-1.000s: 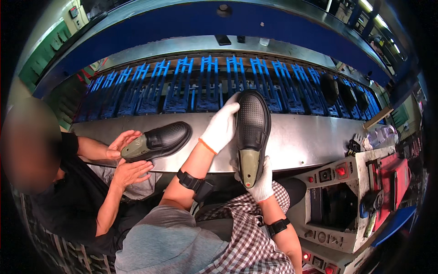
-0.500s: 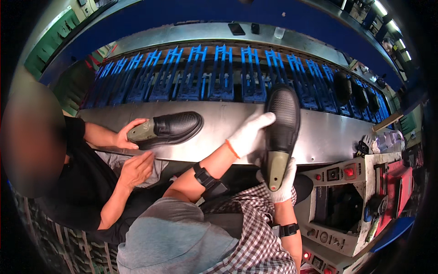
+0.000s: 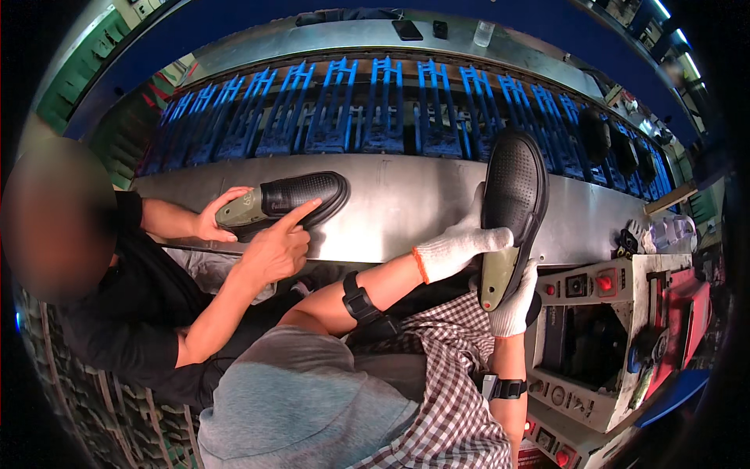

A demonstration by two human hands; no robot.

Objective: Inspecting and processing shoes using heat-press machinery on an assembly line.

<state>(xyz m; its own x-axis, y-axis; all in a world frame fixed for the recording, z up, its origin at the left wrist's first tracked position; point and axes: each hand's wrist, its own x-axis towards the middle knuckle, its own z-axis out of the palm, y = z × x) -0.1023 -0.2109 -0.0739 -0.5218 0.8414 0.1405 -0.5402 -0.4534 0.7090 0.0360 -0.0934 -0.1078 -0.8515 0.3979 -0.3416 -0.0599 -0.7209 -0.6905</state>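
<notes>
A black shoe (image 3: 516,176) with a perforated upper, fitted on an olive-green last (image 3: 498,280), stands tilted with its toe up at the right of centre. My left hand (image 3: 462,244), in a white knitted glove with an orange cuff, grips its left side with the thumb across the shoe near the last. My right hand (image 3: 516,309), also in a white glove, is wrapped round the heel end from below, with its fingers partly hidden behind the last. To the left, a co-worker's hand holds another black shoe (image 3: 301,191) by its green last, while their other hand points at it.
A steel ledge (image 3: 391,227) runs along the machine, before a row of blue metal racks (image 3: 383,117). A phone (image 3: 407,30) lies on the far shelf. At my right stands a control box (image 3: 582,289) with red buttons.
Both my hands have moved right with the shoe, and it has turned slightly, showing more of its right side. The co-worker's free hand has reached up to the other shoe, its index finger extended.
</notes>
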